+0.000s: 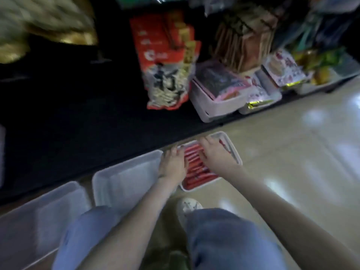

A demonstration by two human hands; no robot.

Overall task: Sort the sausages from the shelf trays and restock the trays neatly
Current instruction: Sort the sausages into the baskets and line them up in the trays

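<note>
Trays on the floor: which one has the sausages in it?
The rightmost tray, under the left hand and right hand, holds red sausages; the middle tray and leftmost tray show only white.

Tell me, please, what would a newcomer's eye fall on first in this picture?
The bright red sausages come first, packed in a white tray on the floor at centre frame, with the left hand and right hand laid on them. Left of it sit two pale trays that look empty. Above, on the dark shelf, a big red-orange bag stands out.
</note>
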